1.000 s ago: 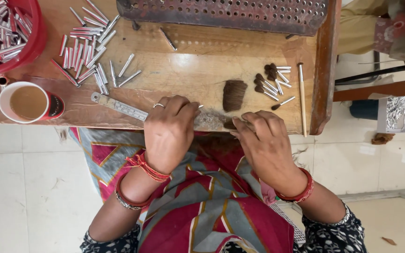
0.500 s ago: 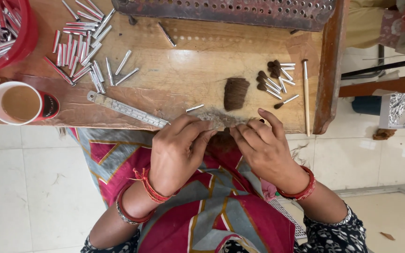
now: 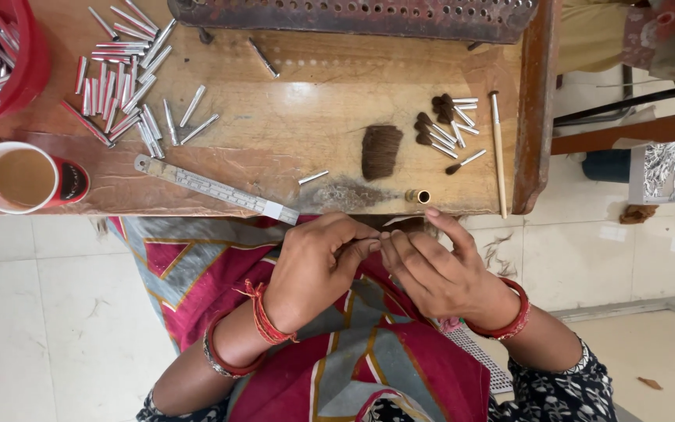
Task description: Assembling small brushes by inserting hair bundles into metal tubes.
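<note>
A small tuft of dark bristle (image 3: 400, 227) is pinched between the fingertips of the left hand (image 3: 314, 262) and the right hand (image 3: 439, 270), just below the near edge of the tabletop (image 3: 314, 133) and above a patterned red cloth (image 3: 337, 344) spread over the lap; both grips are closed on the tuft, though whether a metal tube is also held cannot be told. Judged from how things lie, the work is at an early to middle stage: a small group of finished brush heads (image 3: 443, 125), dark tips set in silver tubes, is laid at the right of the tabletop, while a far larger scatter of empty silver tubes (image 3: 123, 86) is spread at the left and more are heaped in a red bowl (image 3: 1, 47). A bundle of dark hair (image 3: 380, 152) lies near the middle, a brass ferrule (image 3: 418, 196) just beside the edge, a thin stick (image 3: 498, 152) at the right, and a metal ruler (image 3: 212, 187) slantwise along the front. A cup of tea (image 3: 21, 178) stands at the left corner. A perforated metal rack (image 3: 353, 16) is set along the far side. The tabletop is of worn wood; the floor is of pale tiles (image 3: 64, 312).
</note>
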